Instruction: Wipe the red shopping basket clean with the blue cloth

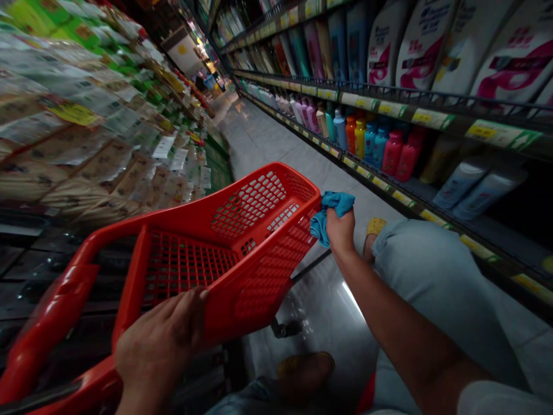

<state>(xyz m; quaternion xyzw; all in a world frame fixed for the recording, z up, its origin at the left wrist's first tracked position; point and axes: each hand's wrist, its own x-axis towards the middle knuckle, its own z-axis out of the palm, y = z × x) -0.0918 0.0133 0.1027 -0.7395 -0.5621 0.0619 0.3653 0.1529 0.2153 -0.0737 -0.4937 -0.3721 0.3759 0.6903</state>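
A red plastic shopping cart [263,271] with a lattice basket stands in front of me, its handle toward the lower left. My left hand [159,340] grips the near side rim of the basket, fingers wrapped over the edge. At the far right corner of the cart, my right hand [341,229] is closed on a crumpled blue cloth [339,202], which lies against the outside of the basket. No items show inside the basket.
Shelves with shampoo bottles [421,46] and price tags run along the right, smaller coloured bottles [393,153] below. Packaged goods [99,132] are stacked on the left. The tiled aisle floor [259,138] stretches ahead; my bent knee [423,259] is at the right.
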